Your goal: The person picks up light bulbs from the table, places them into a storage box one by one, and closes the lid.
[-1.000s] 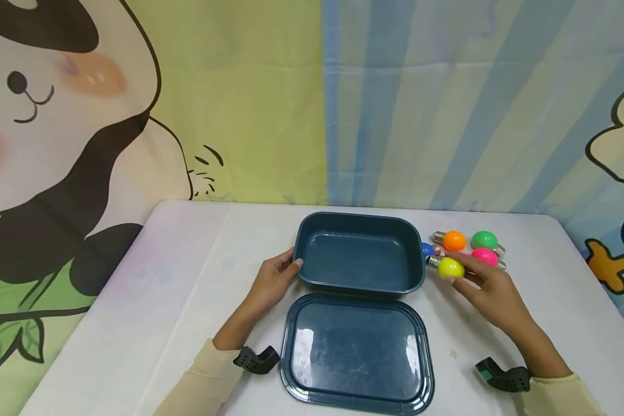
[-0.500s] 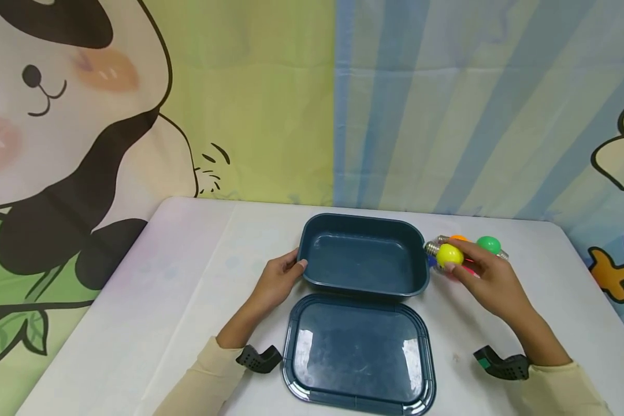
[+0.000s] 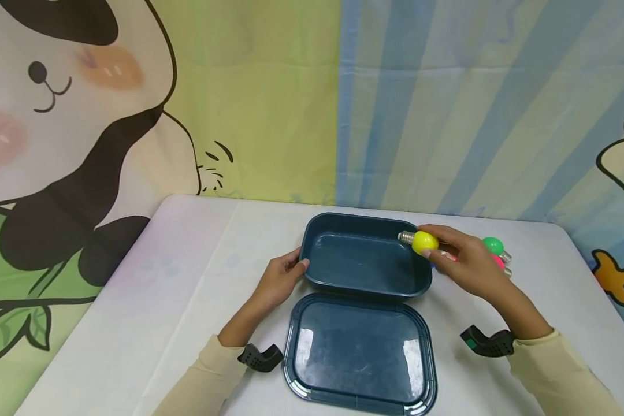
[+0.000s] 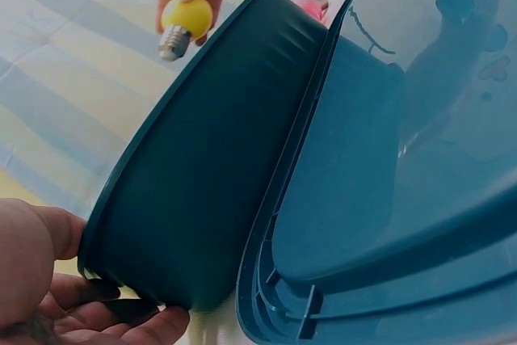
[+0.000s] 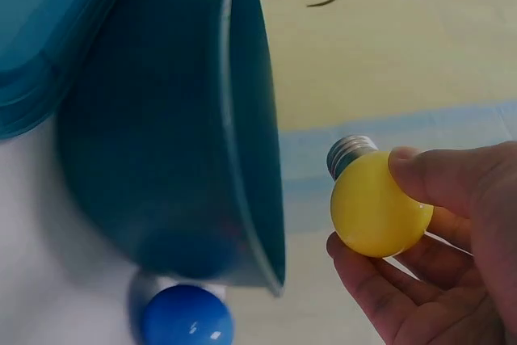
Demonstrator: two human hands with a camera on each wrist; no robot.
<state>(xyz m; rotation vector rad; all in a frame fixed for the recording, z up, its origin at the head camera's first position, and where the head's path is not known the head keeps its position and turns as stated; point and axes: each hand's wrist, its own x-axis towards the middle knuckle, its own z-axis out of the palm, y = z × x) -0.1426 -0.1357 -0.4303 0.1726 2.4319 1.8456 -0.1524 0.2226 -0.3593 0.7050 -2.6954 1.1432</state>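
Note:
My right hand [image 3: 465,260] pinches a yellow light bulb [image 3: 424,242] between thumb and fingers, its metal screw base pointing left. In the head view the bulb overlaps the right end of a dark teal plastic box [image 3: 364,283]; in the right wrist view it is above the rim level. At the box's left end, my left hand [image 3: 281,281] grips the wall, thumb at the rim and fingers [image 4: 161,325] against the outside. A blue bulb [image 5: 187,315] lies on the table beside the box, mostly hidden by my right hand in the head view.
The box's matching lid [image 3: 361,352] lies flat in front of it. Right of the box are a green bulb [image 3: 493,245] and a pink bulb [image 3: 498,261], partly behind my right hand. A printed cloth [image 3: 270,104] hangs behind the white table [image 3: 203,289].
My right hand has lifted the yellow bulb from beside the other bulbs and carried it left to the box's right end. My left hand keeps its grip on the box.

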